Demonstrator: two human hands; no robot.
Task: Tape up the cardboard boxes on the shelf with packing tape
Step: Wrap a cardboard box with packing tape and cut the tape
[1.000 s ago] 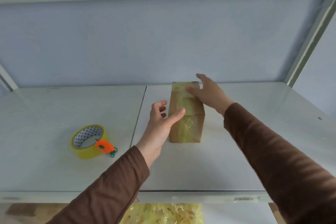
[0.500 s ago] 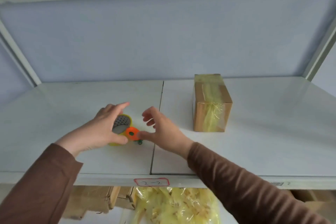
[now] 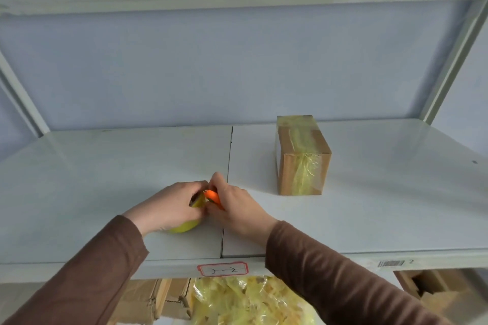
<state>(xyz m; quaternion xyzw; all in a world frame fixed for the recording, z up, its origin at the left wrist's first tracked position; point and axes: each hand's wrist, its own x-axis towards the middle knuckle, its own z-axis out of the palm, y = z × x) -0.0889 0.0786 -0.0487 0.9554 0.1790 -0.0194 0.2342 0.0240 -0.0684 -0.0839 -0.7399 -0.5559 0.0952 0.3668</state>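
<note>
At the shelf's front edge, our left hand wraps the tape roll while our right hand pinches its orange cutter. The box stands behind; the light, stiff roll seems best gripped round its rim.

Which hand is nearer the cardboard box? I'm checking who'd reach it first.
Right. The right hand sits left of and in front of the cardboard box, pinching the orange cutter. The left hand, holding the tape roll, lies farther left.
</note>
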